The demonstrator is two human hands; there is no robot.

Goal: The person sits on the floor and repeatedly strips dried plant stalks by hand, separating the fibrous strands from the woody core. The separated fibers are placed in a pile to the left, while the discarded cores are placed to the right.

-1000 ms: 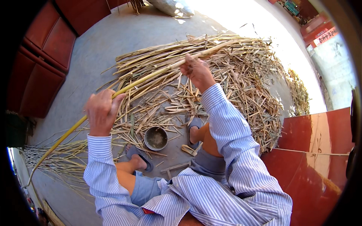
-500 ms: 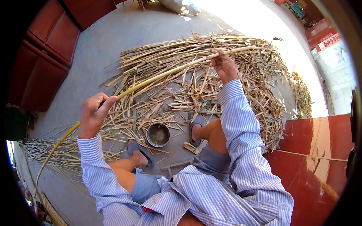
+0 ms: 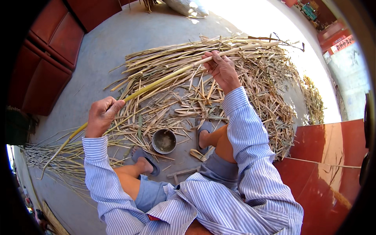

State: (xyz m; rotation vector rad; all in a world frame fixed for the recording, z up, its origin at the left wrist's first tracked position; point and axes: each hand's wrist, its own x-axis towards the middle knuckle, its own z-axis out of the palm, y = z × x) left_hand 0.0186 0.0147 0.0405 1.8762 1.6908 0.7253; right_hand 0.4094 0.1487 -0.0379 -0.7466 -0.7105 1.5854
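Holding a stalk (image 3: 160, 81) beyond and left of the bowl (image 3: 165, 151), clamped in the left hand (image 3: 102, 116) and pinched in the right hand (image 3: 224, 73), apparently with much already stripped, judging by husks (image 3: 262, 90) right of the bowl, but with this stalk seemingly bared only partway.

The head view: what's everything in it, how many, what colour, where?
Long stalk: 1, yellow-green to pale, centre
Laid stalks: many, tan, beyond the long stalk
Dry peelings: many, straw, centre and right
Thin stalks: many, yellowish, lower left
Sandals: 2, grey, worn
Bowl: 1, dark grey, between the sandals
Sack: 1, pale grey, top
Furniture: count unclear, red, upper left
Glossy surface: 1, red, lower right
Clutter: count unclear, partly green, top right
Striped shirt: 1, blue-white, worn
Left hand: 1, on the yellow-green part
Right hand: 1, on the pale part
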